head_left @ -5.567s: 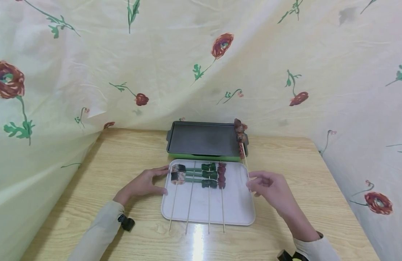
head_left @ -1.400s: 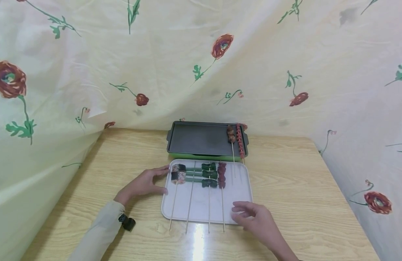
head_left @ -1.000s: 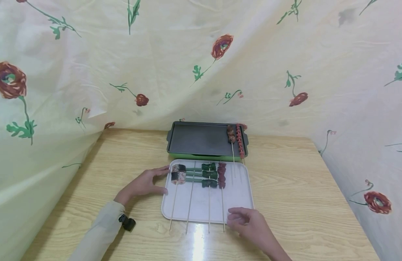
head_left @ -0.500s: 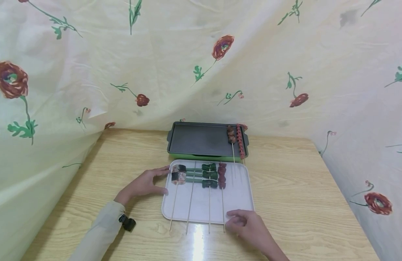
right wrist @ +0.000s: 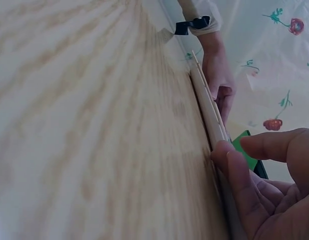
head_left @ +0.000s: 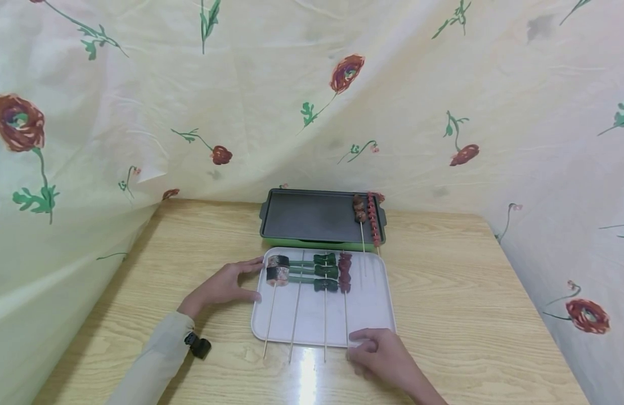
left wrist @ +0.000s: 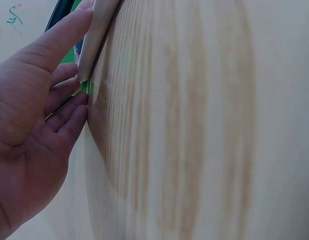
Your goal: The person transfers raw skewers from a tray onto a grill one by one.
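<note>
- Head view: nearest, the right hand [head_left: 385, 357] is at the front of the tray [head_left: 308, 331], thumb and forefinger a narrow gap apart beside the lower end of a thin stick; whether they touch it, I cannot tell.
- That stick carries the dark red skewer [head_left: 344, 273], the rightmost lying fully on the tray, its meat toward the far side. A firm pinch before lifting should keep it from rolling.
- The left hand [head_left: 223, 289] is spread wide, thumb and fingers at the tray's left edge; light, steady pressure there would stop sliding.
- The green pieces [head_left: 325, 271] sit just beside the red meat, so going straight up looks safer than dragging sideways.
- Farthest, the griddle [head_left: 312, 214] bears a brown skewer [head_left: 359, 209] and a slim red skewer [head_left: 373, 222] near its right end; the brown one's stick reaches over the tray, so raised meat should clear it.
</note>
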`<state>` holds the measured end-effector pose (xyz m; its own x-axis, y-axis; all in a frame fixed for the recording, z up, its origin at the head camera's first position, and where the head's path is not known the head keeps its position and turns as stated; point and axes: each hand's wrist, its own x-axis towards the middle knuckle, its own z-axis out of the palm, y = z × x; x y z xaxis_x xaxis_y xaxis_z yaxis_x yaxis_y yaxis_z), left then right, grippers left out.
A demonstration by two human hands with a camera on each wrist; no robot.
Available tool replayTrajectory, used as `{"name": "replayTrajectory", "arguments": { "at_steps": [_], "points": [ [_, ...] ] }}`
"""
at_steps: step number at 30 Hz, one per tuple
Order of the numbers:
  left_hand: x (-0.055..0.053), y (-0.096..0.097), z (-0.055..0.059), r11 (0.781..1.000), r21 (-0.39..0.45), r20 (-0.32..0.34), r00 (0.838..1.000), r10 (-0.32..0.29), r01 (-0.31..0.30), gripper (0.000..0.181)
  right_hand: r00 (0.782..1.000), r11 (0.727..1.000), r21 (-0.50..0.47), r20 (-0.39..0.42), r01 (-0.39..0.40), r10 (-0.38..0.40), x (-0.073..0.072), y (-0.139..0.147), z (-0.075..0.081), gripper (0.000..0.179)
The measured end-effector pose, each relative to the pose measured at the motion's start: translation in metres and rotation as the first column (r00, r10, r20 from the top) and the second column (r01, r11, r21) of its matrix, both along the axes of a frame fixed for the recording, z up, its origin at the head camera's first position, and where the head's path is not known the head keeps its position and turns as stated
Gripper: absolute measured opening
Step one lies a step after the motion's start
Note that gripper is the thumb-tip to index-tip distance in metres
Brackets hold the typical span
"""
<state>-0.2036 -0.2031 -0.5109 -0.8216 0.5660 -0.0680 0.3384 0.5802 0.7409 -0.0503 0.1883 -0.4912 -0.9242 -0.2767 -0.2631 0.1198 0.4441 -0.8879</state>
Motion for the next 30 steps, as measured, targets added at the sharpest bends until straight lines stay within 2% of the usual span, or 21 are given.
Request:
{"name": "replayTrajectory", "arguments": {
  "at_steps": [10, 19, 30],
  "points": [
    [0.0010, 0.0000, 0.0001, 1.000, 0.005, 0.000, 1.000, 0.001, -0.001, 0.091, 0.997, 0.996, -0.082, 0.071, 0.030, -0.024, -0.0030, -0.0006, -0.0025, 0.047],
    [0.0009, -0.0001, 0.0012, 1.000, 0.007, -0.008, 1.000, -0.004, 0.004, 0.090, 0.991, 0.982, -0.172, 0.125, 0.074, -0.053, -0.0056, 0.0017, -0.0007, 0.038],
    [0.0023, 0.0002, 0.0013, 1.000, 0.009, -0.005, 1.000, -0.002, 0.002, 0.091, 0.988, 0.983, -0.160, 0.135, 0.093, -0.072, -0.0071, 0.0041, -0.0002, 0.040]
  ]
}}
